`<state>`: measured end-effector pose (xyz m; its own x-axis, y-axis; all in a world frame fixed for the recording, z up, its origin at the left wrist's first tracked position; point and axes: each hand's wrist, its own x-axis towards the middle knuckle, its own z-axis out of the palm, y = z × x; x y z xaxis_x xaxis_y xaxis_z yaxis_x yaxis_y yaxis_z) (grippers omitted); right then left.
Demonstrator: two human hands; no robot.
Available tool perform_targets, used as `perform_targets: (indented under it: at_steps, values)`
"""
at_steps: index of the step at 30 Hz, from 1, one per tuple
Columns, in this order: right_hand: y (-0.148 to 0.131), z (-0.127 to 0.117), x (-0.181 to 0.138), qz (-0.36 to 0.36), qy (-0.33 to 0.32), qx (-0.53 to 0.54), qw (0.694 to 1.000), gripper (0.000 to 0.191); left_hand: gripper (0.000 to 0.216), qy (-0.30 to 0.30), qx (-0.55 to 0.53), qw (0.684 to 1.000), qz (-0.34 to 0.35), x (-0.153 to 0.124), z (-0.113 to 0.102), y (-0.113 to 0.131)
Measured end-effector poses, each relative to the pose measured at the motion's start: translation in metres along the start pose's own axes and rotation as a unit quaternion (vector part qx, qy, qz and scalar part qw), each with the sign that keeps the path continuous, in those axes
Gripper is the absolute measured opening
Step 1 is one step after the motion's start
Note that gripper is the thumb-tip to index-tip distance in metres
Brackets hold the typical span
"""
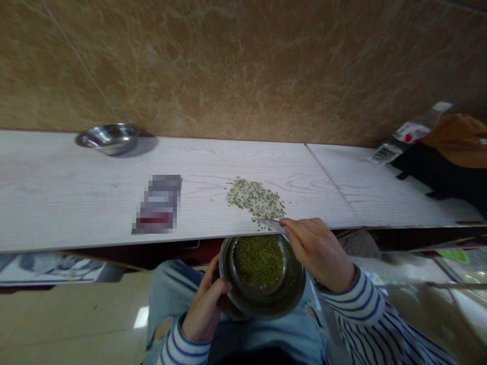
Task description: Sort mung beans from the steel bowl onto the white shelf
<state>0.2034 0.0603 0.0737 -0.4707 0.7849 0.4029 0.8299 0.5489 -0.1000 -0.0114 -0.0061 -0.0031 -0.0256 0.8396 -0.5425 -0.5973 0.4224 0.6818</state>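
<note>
My left hand (207,302) is wrapped round the left rim of a steel bowl (243,302), held at the table's front edge above my lap. Green beans, looking like mung beans (261,261), lie in the bowl. Pinched in my right hand (317,248) is a small flat metal utensil (271,223); whether it is a spoon or a knife I cannot tell. Its tip touches the table at the near side of a spread pile of white grains mixed with green beans (256,198). A few loose beans lie around the tip.
A second steel bowl (110,138) stands at the back left of the white table (205,162). A blurred-out flat item (158,205) lies left of the pile. At right are a plastic bottle (409,134), a brown cap (460,139) and something black. A tiled wall rises behind.
</note>
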Motion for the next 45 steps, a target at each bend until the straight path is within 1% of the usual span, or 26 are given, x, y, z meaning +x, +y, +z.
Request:
perform_targets:
  at_steps: [6,9,13,18,26,31,35,41,45]
  values:
    - [0.004,-0.001,0.002,-0.005,0.008,-0.002,1.000,0.023,0.063,0.008,0.003,1.000,-0.012,-0.001,-0.002,0.001]
    - [0.004,-0.001,0.001,-0.008,0.000,0.005,1.000,0.023,0.063,0.001,0.005,1.000,-0.011,-0.002,-0.001,0.002]
    - [0.002,-0.002,-0.001,-0.008,0.006,0.005,1.000,0.023,0.065,-0.006,0.005,1.000,-0.017,-0.001,-0.001,0.001]
    - [0.003,-0.001,-0.001,-0.005,0.008,0.007,1.000,0.023,0.065,-0.012,0.001,1.000,-0.011,-0.001,-0.001,0.001]
    - [0.001,0.001,-0.001,-0.008,-0.002,0.012,1.000,0.023,0.064,0.003,0.005,1.000,-0.016,-0.001,0.000,0.003]
    - [0.001,0.002,0.000,-0.007,-0.002,0.019,1.000,0.023,0.064,-0.004,0.010,1.000,-0.011,-0.003,0.003,0.004]
    - [-0.003,0.001,0.001,-0.007,-0.004,0.021,1.000,0.023,0.062,0.002,0.006,1.000,-0.015,-0.002,0.003,0.004]
    - [-0.011,-0.003,-0.003,-0.031,-0.002,0.035,0.999,0.024,0.061,-0.002,0.001,1.000,-0.011,-0.001,0.002,0.004]
    - [-0.008,-0.005,-0.006,-0.012,0.010,0.016,1.000,0.024,0.060,0.000,0.008,1.000,-0.019,-0.002,0.001,0.005]
